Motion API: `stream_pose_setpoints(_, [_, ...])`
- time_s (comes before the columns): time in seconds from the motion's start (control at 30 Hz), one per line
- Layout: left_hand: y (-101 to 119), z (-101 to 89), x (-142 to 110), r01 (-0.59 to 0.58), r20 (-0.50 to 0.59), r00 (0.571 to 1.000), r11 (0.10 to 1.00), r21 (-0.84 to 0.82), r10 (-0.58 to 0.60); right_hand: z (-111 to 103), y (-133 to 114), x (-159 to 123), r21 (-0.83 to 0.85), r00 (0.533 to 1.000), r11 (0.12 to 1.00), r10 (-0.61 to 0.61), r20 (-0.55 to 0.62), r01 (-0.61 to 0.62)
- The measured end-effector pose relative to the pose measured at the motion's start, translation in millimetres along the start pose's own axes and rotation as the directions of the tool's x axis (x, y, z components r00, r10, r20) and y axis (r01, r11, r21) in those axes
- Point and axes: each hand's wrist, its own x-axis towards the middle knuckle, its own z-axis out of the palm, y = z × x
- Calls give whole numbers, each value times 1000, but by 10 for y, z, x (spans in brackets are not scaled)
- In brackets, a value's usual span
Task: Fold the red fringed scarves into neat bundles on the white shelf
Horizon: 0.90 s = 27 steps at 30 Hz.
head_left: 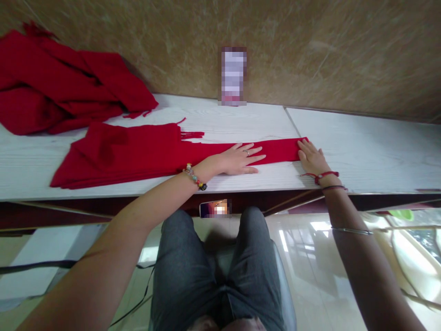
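Note:
A red fringed scarf [138, 154] lies along the white tabletop [372, 151]. Its left part is a wide, layered fold, and a narrow flat strip runs from it to the right. My left hand [241, 159] rests palm down on the middle of that strip, fingers spread, thumb reaching past the near edge. At the strip's right end lies my right hand [313, 158], flat, with its fingertips touching the red cloth. The underside of the strip beneath both hands is hidden.
A second heap of red fringed cloth [69, 87] sits at the back left. Against the brown marbled wall [344, 55] stands a blurred upright rectangular object [234, 76]. Below the table's front edge, a lit screen [209, 210] shows above my knees.

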Motion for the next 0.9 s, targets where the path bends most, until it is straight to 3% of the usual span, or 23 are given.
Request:
stream_pose_setpoints(0.17, [22, -19, -19, -7, 4, 1000, 1000, 12, 7, -26, -66, -82, 6, 988, 994, 108, -111, -108])
stream_pose_setpoints(0.27, [29, -34, -22, 2, -1, 1000, 1000, 0, -2, -49, -207, -74, 13, 987, 999, 34, -154, -33])
stream_pose_setpoints(0.4, [-9, -82, -1, 0, -46, 999, 998, -60, -3, -46, -494, 10, 26, 987, 991, -126, -98, 129])
stream_pose_setpoints(0.53, [-78, -124, 4, 123, -112, 985, 988, -88, -133, 42, -713, 64, 54, 979, 978, -199, -52, 202])
stream_pose_setpoints(0.67, [-94, -115, -19, 301, 18, 953, 951, -66, -301, 123, -725, 54, 96, 971, 969, -218, -96, 227])
stream_pose_setpoints(0.8, [-64, -116, -30, 321, 72, 946, 946, -51, -317, 122, -694, 22, 131, 962, 961, -220, -164, 242])
stream_pose_setpoints(0.9, [-52, -128, -33, 325, 75, 944, 944, -54, -321, 91, -721, -14, 170, 932, 927, -299, -205, 335])
